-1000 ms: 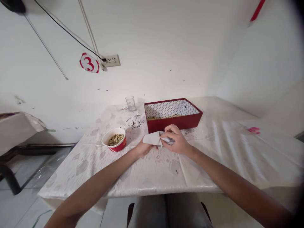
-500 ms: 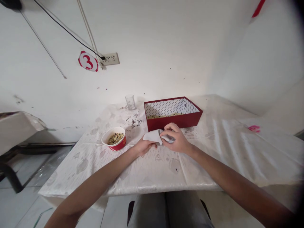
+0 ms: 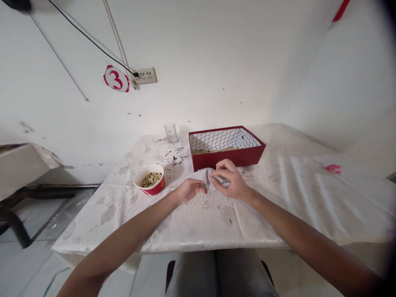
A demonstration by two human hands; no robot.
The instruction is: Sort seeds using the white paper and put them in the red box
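A small white piece of paper or pouch (image 3: 202,174) is held between my hands, just in front of a red box (image 3: 229,157). My left hand (image 3: 191,190) grips its left part, thumb and fingers curled over the near edge. The thumb and fingertips of my right hand (image 3: 230,180) pinch its right side, where a greyish fold shows. What lies inside the fold, if anything, is hidden. Mixed grains or beans lie along the bottom of the box, which has a patterned white lining. Left of my left hand, a red and white paper bowl (image 3: 149,180) holds more mixed grains.
A clear glass (image 3: 170,133) stands near the wall behind the bowl. Dark bits (image 3: 175,159) are scattered on the tablecloth (image 3: 185,231) between bowl and box. A power socket (image 3: 146,76) with a plugged-in cable is on the wall.
My left thumb and fingers have moved over the white piece, and its loose near flap is folded out of sight. The right hand keeps its pinch. The bowl and box stay put.
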